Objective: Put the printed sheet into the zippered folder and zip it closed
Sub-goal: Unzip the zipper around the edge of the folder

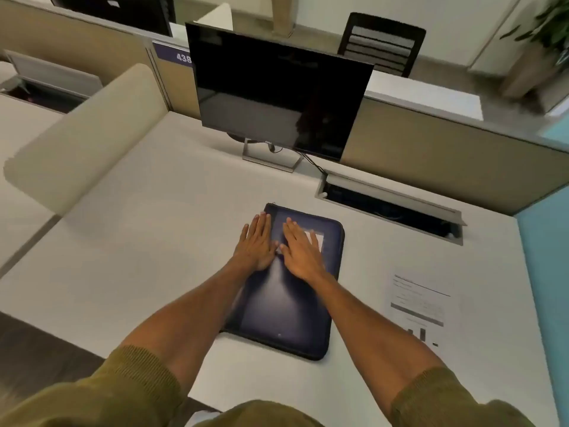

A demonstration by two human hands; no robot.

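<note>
Head | left hand (257,243), right hand (303,252) flat on folder (286,309) | sheet (423,303) print blurred

**Zippered folder** (286,309): dark navy, rectangular, rounded corners, with a zip track running round its edge. It is lying flat, covers together, on the white desk (154,241), its long side running away from the viewer. A pale label window is showing on the far half of its cover.

**Printed sheet** (421,306): white paper, lying flat and face up on the same desk, right of the folder and apart from it. It is showing lines of text, a grey band and a few dark bars.
</note>
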